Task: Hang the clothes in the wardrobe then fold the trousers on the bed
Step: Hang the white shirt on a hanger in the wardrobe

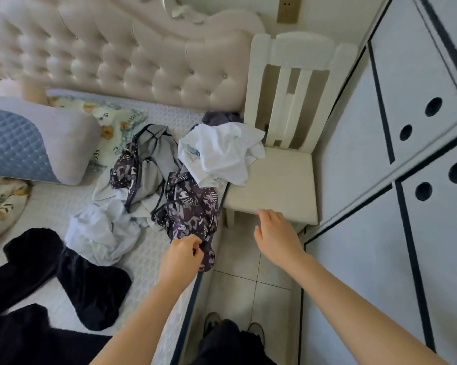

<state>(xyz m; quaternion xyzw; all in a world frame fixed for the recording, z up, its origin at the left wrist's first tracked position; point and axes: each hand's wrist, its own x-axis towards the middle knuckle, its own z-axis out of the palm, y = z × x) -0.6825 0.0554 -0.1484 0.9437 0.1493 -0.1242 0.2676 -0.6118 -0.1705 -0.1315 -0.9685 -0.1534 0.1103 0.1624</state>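
A heap of clothes lies on the bed (51, 206) near its right edge. My left hand (182, 255) pinches the lower end of a dark purple patterned garment (187, 206) that hangs over the bed's edge. A white shirt (222, 151) is crumpled behind it, partly over the chair seat, and a pale grey garment (153, 151) lies to its left. Another white garment (101, 233) sits nearer me. Black trousers (64, 270) spread over the bed's near left. My right hand (274, 233) hovers, fingers relaxed, over the chair's front edge, holding nothing.
A cream chair (280, 180) stands between the bed and the white wardrobe (406, 154), whose sliding doors with round holes are closed. A blue-grey pillow (29, 146) and the tufted headboard (116, 54) lie at the back. Tiled floor (248, 272) runs beside the bed.
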